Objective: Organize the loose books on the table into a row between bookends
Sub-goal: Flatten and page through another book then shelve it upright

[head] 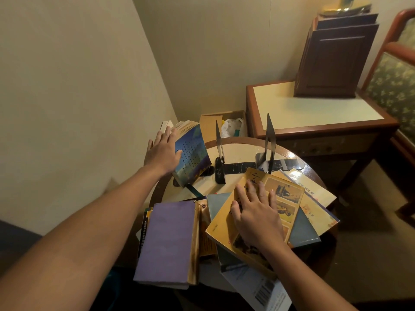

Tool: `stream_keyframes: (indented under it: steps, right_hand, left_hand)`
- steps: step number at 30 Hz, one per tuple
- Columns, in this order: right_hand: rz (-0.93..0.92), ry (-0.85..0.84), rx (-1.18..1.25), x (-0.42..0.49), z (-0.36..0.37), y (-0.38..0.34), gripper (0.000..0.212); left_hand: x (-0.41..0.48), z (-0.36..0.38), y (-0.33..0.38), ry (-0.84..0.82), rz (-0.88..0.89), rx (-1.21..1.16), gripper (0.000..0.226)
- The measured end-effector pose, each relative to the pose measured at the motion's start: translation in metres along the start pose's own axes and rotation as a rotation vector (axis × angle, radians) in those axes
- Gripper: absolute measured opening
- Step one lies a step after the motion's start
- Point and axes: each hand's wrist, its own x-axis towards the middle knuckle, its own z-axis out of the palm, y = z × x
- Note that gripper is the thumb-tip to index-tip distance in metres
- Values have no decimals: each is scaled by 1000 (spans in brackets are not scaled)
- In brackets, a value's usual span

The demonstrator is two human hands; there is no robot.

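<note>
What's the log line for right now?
left hand holds tilted blue book | right hand flat on yellow book | bookends: no books between

Large dark Chinese characters [256, 177] head the yellow book [221, 223], half hidden under the right hand [258, 216]. Fine character columns fill the blue book [193, 153] cover (too small to read). A barcode [266, 292] marks the white book [242, 279].
</note>
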Motion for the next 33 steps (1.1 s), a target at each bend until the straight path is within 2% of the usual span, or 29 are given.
stream_keyframes:
  steps: [24, 29, 33]
  right_hand:
    - [-2, -9, -7, 0, -1, 0, 64]
    - [-3, -2, -10, 0, 0, 0, 63]
    - [-9, -12, -25, 2, 3, 2, 62]
  left_hand:
    - [-6, -6, 2, 80, 47, 2, 87]
    - [-13, -5, 4, 142, 69, 9, 90]
    - [-36, -3, 12, 294, 160, -2, 88]
